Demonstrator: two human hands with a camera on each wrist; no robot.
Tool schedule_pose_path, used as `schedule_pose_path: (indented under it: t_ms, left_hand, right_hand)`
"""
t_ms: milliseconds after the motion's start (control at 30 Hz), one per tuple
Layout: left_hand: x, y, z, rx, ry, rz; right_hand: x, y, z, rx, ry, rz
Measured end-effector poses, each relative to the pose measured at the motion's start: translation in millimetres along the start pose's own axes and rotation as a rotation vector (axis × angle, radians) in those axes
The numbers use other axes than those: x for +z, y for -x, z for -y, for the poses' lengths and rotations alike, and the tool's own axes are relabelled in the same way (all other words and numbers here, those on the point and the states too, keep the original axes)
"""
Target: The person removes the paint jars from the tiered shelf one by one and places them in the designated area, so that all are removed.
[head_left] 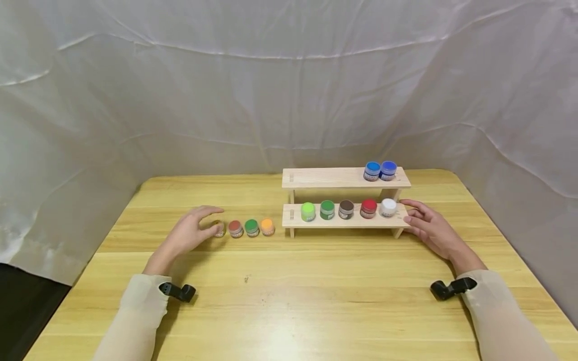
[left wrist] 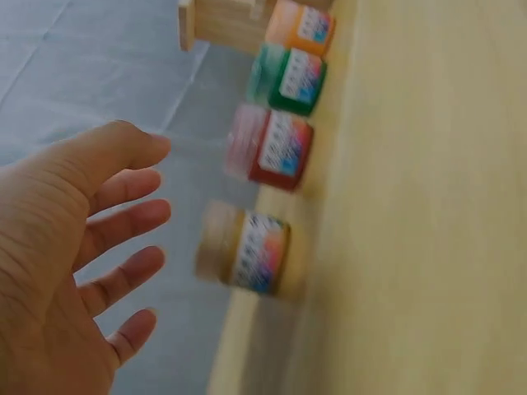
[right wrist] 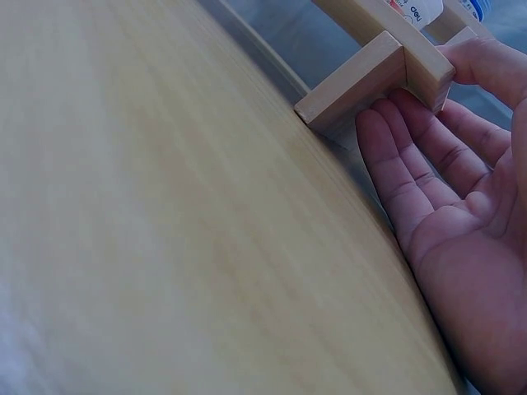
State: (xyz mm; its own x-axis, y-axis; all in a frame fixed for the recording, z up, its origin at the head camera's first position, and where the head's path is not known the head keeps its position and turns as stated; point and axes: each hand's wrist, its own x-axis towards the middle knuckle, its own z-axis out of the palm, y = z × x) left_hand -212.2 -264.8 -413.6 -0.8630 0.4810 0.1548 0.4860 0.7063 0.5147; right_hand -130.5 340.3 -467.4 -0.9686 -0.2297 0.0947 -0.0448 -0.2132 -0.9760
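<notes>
My left hand (head_left: 191, 233) is beside an ochre paint jar (left wrist: 247, 251), its fingers spread and slightly bent. In the left wrist view a gap shows between the fingertips and that jar. Beyond it stand a reddish-brown jar (head_left: 236, 229), a green jar (head_left: 252, 228) and an orange jar (head_left: 268, 227) in a row. My right hand (head_left: 431, 230) grips the right end of a two-step wooden rack (head_left: 331, 178), thumb and fingers about the lower board (right wrist: 424, 70). Closest to this hand on that board is a white jar (head_left: 388, 208).
Light green (head_left: 308, 212), dark green (head_left: 327, 210), brown (head_left: 346, 209) and red (head_left: 368, 208) jars also stand on the lower step. Two blue jars (head_left: 372, 171) sit at the upper step's right end. A grey cloth (head_left: 253, 100) hangs behind the wooden table (head_left: 280, 296).
</notes>
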Motion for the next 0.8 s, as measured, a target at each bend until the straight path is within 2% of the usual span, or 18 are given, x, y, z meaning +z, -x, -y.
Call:
schedule_pose_path:
  t_ms: [267, 533, 800]
  left_hand:
    - [-8.0, -15.3, -31.3, 0.093, -0.024, -0.064]
    - [-10.8, -38.8, -70.3, 0.170, -0.025, -0.061]
    - [-5.7, -68.8, -109.2, 0.308, -0.058, -0.063]
  right_hand:
    - [0, 0, -1, 0.003, 0.009, -0.007]
    - [0, 1, -1, 0.004, 0.018, -0.005]
    - [2, 1, 1, 0.006, 0.019, -0.009]
